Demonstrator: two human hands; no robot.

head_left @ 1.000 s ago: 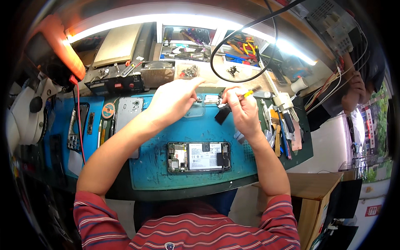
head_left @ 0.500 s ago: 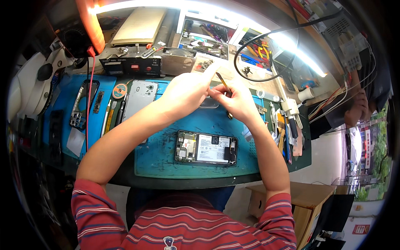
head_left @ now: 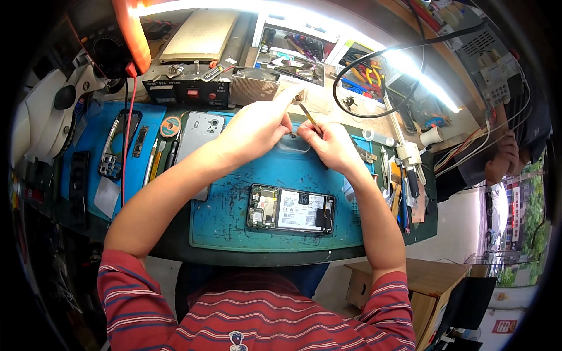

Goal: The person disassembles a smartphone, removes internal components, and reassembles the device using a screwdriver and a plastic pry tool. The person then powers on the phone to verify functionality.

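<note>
Above the far part of the blue mat, my left hand (head_left: pixel 254 131) has one finger stretched forward and its thumb and other fingers drawn together. What they may pinch is too small to make out. Close beside it, my right hand (head_left: pixel 335 146) is closed around a slim dark-and-gold tool (head_left: pixel 308 116) that slants up toward the left. Under and between both hands lies a small clear plastic tray (head_left: pixel 295 147). Nearer to me, an opened phone (head_left: pixel 291 209) rests flat on the mat, its battery and circuit board exposed.
On the left lie a grey phone back cover (head_left: pixel 199 133), a solder spool (head_left: pixel 170 126), a phone frame (head_left: pixel 119 146) and several slim tools. A black power unit (head_left: pixel 186 92) stands behind. Hand tools (head_left: pixel 404 187) crowd the right edge. A black cable (head_left: pixel 335 82) loops overhead.
My two hands have moved slightly apart, leaving a small gap between their fingertips. More of the clear tray shows between them. The phone stays on the mat.
</note>
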